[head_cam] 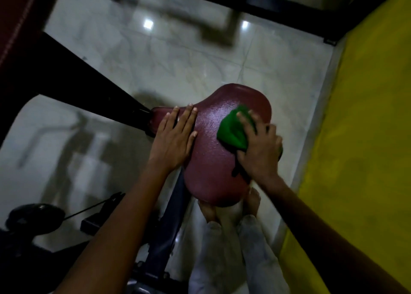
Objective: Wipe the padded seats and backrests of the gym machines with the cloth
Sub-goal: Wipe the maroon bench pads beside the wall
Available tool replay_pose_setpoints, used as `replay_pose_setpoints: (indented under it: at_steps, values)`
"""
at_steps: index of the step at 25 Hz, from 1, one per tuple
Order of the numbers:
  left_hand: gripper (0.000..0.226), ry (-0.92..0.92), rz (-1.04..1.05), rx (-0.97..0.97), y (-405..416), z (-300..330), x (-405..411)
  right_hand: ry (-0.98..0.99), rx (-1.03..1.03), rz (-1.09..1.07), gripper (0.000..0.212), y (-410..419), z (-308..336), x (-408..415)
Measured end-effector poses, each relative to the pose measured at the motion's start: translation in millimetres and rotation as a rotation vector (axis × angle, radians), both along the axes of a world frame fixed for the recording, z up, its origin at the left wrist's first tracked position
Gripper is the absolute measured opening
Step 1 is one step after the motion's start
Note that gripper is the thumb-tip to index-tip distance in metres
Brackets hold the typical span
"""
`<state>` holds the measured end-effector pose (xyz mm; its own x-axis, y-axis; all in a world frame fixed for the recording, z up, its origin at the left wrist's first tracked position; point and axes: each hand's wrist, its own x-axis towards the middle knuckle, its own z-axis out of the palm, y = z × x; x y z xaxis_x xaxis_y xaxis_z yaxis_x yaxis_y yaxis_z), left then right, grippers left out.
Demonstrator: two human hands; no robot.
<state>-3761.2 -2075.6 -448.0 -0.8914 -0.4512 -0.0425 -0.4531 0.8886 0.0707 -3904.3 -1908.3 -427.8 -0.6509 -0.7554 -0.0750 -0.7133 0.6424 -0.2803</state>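
Seat point(213, 151), maroon and padded, lies below me on its black frame point(93, 93), its long axis running from the narrow nose at the left, where the frame meets it, to the broad end at the right and near side. My left hand point(175, 136) rests flat on the nose end, fingers straight and together, holding nothing; I judge it steadies the pad. My right hand point(258, 147) presses the green cloth point(233, 129) onto the far right part of the broad end, fingers spread and bent over the bunched fabric, thumb tucked at its near edge; the grip is a loose clasp on the cloth, though motion blur hides its finer detail. A dark strip point(239, 171) shows under my right wrist; I cannot tell what it is.

Key relation: the cloth sits on the right of the pad, and the bare middle of the seat lies to its left, between my two hands, with more bare pad on the near side toward my feet point(251, 198). The right hand is the one on the cloth; a stroke along the long axis toward the left hand would cover the middle, and the left hand would have to lift for the nose to be reached.

Surroundings: pale glossy floor point(200, 60), a yellow wall point(355, 138) at right.
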Motion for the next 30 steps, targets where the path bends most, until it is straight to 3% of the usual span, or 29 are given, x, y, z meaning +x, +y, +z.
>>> replay_pose_setpoints:
  at_steps: [2,4,5,6,9,10,12,15,17,20,21,24,25,28,30]
  values:
    - [0.054,-0.003,0.006,0.003,0.8,0.0,0.9,0.046,0.012,0.308,0.105,22.4,-4.8,34.7]
    - [0.054,-0.019,0.001,0.021,0.4,0.2,0.4,0.156,0.058,0.696,0.108,41.1,-5.7,26.1]
    - [0.054,-0.027,-0.005,0.025,-0.3,0.1,0.4,0.199,0.065,0.784,0.108,40.8,-7.1,10.4]
    - [0.055,-0.033,-0.015,0.032,-0.3,-0.3,0.8,0.208,0.068,0.756,0.108,36.5,-7.6,-2.2]
    - [0.055,-0.036,-0.011,0.049,-0.3,-0.4,0.6,0.127,0.013,0.258,0.102,15.8,-4.5,-1.4]
    - [0.055,-0.030,-0.006,0.057,-0.5,-0.1,0.2,0.093,0.004,0.182,0.101,13.0,-5.3,13.8]
    - [0.055,-0.021,-0.002,0.093,-1.7,0.9,0.6,0.105,-0.021,0.380,0.091,18.8,-10.2,50.3]
    - [0.055,-0.022,-0.024,0.128,-5.3,2.3,3.3,0.277,-0.051,0.978,0.062,34.0,-14.4,59.7]
    - [0.055,-0.010,-0.031,0.123,-4.8,2.0,3.7,0.314,0.008,0.928,0.069,19.0,-11.2,43.4]
    - [0.052,0.044,-0.031,0.116,-3.3,-2.6,4.1,0.203,0.060,0.576,0.079,-6.3,-3.2,44.8]
    - [0.050,0.069,-0.024,0.123,-4.0,-3.2,4.1,0.192,0.037,0.625,0.074,-8.1,-4.1,53.5]
    - [0.048,0.113,-0.031,0.163,-10.6,-1.0,7.5,0.253,0.021,1.147,0.057,1.6,-10.3,64.7]
    - [0.048,0.116,-0.050,0.170,-12.7,0.4,8.9,0.270,0.017,1.226,0.055,1.0,-11.5,56.8]
    - [0.047,0.138,-0.074,0.164,-14.6,0.5,16.5,0.241,0.030,0.987,0.072,5.3,-12.8,47.8]
    - [0.046,0.172,-0.055,0.158,-10.5,-2.2,19.4,0.301,0.015,1.041,0.075,29.4,-14.1,53.0]
